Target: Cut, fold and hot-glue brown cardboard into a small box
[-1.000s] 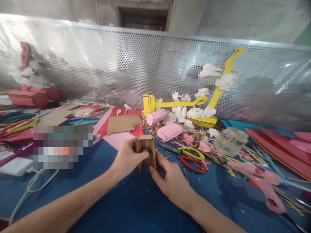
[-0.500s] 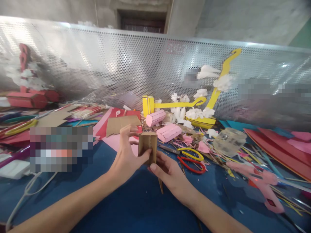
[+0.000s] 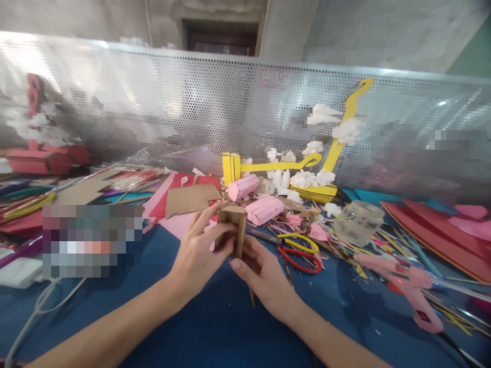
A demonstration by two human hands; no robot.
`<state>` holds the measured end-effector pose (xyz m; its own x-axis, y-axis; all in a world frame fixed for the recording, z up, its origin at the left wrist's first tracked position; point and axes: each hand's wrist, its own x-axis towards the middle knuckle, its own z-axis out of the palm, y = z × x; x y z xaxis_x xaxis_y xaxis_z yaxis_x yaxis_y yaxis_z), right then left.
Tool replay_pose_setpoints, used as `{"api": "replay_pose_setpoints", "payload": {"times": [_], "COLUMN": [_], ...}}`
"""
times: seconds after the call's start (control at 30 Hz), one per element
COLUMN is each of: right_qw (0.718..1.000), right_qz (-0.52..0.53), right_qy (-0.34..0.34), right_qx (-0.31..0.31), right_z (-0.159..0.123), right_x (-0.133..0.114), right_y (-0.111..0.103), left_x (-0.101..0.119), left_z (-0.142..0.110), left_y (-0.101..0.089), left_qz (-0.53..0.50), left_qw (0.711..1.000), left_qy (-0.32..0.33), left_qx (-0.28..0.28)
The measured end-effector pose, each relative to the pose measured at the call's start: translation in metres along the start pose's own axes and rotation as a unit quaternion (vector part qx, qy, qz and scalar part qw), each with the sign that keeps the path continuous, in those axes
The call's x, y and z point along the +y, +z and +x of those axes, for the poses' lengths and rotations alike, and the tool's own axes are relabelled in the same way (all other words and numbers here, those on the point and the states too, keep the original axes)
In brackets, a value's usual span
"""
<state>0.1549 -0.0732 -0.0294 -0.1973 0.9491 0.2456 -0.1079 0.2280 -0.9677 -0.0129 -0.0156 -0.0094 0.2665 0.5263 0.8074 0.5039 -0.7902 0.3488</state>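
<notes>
Both my hands hold a small folded brown cardboard box (image 3: pixel 235 225) above the blue table top (image 3: pixel 215 327). My left hand (image 3: pixel 197 253) grips its left side, thumb on the front and fingers curled behind. My right hand (image 3: pixel 263 273) supports it from below and the right, fingers closed on the lower edge. A thin cardboard strip hangs down under the box.
Scissors with red and yellow handles (image 3: pixel 301 250) lie just right of my hands. Pink paper boxes (image 3: pixel 264 208), a flat cardboard piece (image 3: pixel 190 198), a clear tape roll (image 3: pixel 358 222), a pink glue gun (image 3: pixel 410 286) and paper scraps crowd the table. A perforated metal screen (image 3: pixel 215 112) stands behind.
The box has turned a little in my hands, and my left fingers have shifted round its side. The view has drifted slightly.
</notes>
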Motion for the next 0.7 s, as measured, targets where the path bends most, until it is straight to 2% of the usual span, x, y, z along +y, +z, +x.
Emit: {"api": "replay_pose_setpoints", "payload": {"times": [0.17,0.4,0.7], "right_qw": [1.0,0.999,0.999], "right_qz": [0.008,-0.001,0.003], "right_qy": [0.017,0.035,0.04], "right_qx": [0.018,0.001,0.018], "right_z": [-0.0001,-0.0027,-0.0026], "right_x": [-0.0013,-0.0039,0.0004], "right_y": [-0.0001,0.0019,0.0016], "left_x": [-0.0051,-0.0063,-0.0054], "left_z": [0.0006,0.003,0.0038], "left_y": [-0.002,-0.0034,-0.003], "left_qz": [0.011,0.047,0.034], "left_qw": [0.999,0.998,0.996], "left_qy": [0.038,0.051,0.031], "left_qx": [-0.003,-0.009,-0.082]}}
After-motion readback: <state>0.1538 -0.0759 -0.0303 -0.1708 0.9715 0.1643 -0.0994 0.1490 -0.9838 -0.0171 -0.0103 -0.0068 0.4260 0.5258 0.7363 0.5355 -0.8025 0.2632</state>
